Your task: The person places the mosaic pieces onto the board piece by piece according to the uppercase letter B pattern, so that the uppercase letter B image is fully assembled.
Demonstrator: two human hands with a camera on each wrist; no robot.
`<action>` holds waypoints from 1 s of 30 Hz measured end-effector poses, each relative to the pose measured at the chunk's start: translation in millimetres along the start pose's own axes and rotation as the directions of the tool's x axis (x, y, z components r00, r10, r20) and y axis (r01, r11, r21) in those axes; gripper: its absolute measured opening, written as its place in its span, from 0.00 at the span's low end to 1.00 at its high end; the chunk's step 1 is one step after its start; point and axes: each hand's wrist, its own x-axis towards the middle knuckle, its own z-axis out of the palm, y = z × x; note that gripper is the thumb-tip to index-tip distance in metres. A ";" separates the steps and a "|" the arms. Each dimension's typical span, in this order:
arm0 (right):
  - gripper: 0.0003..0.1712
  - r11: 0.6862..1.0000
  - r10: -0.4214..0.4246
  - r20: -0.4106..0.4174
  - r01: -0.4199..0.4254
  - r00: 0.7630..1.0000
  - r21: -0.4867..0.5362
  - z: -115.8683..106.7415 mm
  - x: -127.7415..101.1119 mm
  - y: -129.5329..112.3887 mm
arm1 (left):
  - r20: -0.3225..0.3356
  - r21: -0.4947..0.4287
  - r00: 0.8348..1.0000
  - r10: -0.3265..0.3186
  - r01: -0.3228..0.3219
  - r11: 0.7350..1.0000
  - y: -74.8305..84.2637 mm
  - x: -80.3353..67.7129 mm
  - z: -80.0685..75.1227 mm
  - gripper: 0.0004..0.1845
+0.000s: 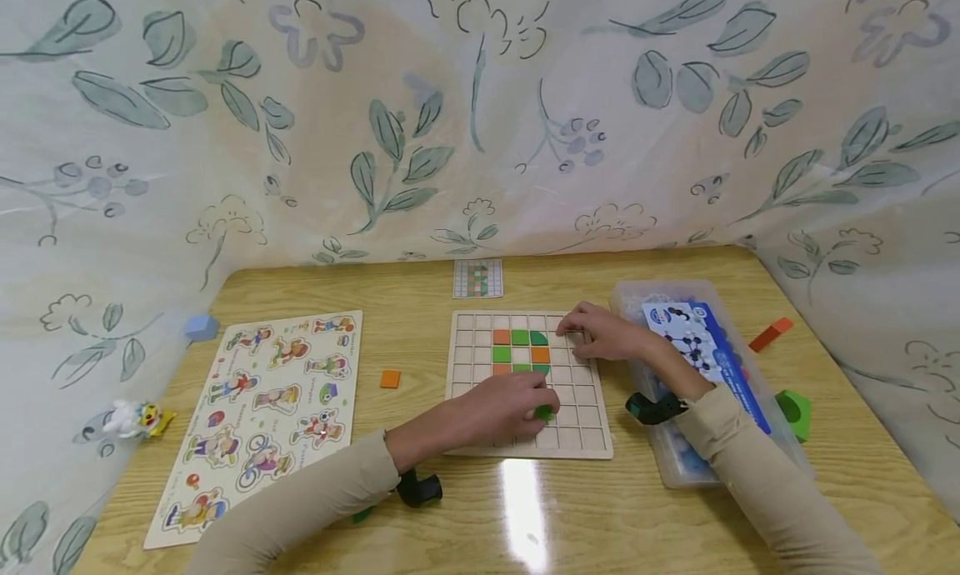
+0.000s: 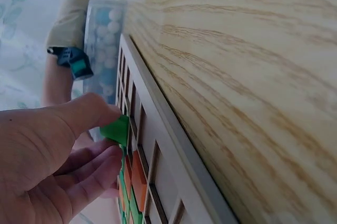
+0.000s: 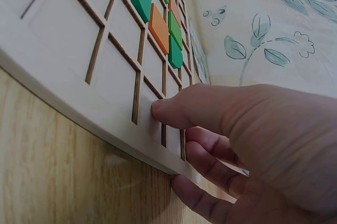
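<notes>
My left hand pinches a green tile between thumb and fingers, just over the wooden grid board. In the left wrist view the tile is partly covered by the fingers. At the board's far right corner my right hand rests with loosely bent fingers; its thumb touches the grid and other fingertips lie along the edge. Orange tiles and green tiles lie in the middle cells, with a dark green rounded tile at one corner. My left hand hides some lower cells.
A small pattern card lies behind the board. To the left are a loose orange tile, a sports picture puzzle, a blue block and a toy figure. A clear plastic box, red block and green block lie right.
</notes>
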 end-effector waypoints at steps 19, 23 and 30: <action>0.17 1.000 0.013 0.000 -0.013 1.000 -0.016 1.0 0.2 1.0 | 0.081 0.203 0.996 0.039 -0.055 0.978 2.3 -3.4 -1.0 0.10; 0.17 1.000 0.011 -0.002 -0.011 1.000 -0.011 2.4 0.3 1.4 | 0.023 0.219 0.998 0.053 -0.057 0.974 6.0 -13.3 -2.3 0.09; 0.18 0.999 0.046 0.000 -0.046 0.999 0.003 2.5 2.2 0.8 | -0.083 0.177 0.996 0.037 -0.022 0.984 8.4 -65.6 -6.7 0.08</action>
